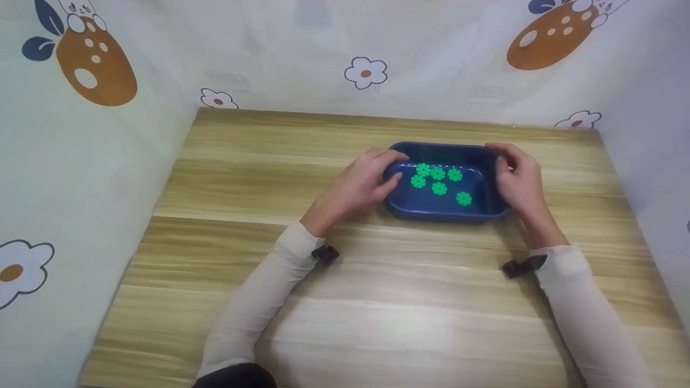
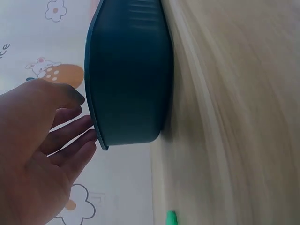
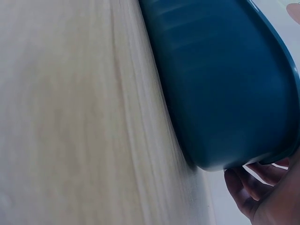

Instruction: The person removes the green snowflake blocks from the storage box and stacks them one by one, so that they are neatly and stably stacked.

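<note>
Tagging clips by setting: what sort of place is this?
Probably a small indoor recording booth. A wood-grain table sits between pale walls on three sides, the walls carry cartoon prints, and a small black device, likely a camera, is strapped at each wrist.

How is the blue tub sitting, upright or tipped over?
Upright. The tub's open top faces up, and green discs lie inside.

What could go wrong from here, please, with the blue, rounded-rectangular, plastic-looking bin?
The six green, flower-shaped pieces lie apparently loose in the bin, so tilting might slide them.
The left hand lies over the bin's left edge without clearly gripping it, so that end could slip if lifted.
</note>
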`<state>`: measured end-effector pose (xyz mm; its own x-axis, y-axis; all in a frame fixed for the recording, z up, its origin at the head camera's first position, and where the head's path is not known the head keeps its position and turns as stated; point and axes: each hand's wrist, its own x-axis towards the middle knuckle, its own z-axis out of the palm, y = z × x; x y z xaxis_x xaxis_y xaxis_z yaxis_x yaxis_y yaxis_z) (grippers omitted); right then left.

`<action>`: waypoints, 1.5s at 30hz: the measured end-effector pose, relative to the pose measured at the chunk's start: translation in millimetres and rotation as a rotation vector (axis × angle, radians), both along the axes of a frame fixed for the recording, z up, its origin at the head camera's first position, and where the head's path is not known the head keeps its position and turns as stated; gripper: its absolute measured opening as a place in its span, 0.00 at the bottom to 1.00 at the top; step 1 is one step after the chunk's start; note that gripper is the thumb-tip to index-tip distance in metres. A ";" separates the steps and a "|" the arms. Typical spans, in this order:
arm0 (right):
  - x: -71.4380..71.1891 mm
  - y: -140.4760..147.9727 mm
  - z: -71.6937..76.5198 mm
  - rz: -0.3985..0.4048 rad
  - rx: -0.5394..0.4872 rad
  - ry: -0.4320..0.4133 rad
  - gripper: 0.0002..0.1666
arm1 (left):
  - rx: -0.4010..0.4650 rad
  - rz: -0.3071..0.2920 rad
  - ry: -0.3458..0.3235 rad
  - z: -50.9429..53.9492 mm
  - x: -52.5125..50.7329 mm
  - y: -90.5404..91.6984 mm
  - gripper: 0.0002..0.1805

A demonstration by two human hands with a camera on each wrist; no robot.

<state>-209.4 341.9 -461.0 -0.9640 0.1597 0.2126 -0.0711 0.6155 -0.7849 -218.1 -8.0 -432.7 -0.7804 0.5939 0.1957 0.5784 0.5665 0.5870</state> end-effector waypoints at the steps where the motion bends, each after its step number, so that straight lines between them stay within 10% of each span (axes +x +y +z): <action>1: 0.4 -0.3 0.6 -0.001 -0.002 -0.002 0.23 | -0.004 -0.005 0.003 0.2 -0.8 2.8 0.23; 26: -0.4 -1.5 4.0 -0.008 -0.008 -0.032 0.24 | -0.196 -0.116 -0.008 8.8 -31.0 68.2 0.21; 45: 1.0 -0.2 2.1 0.009 0.005 -0.033 0.23 | -0.390 -0.045 0.072 -14.8 -30.2 80.6 0.15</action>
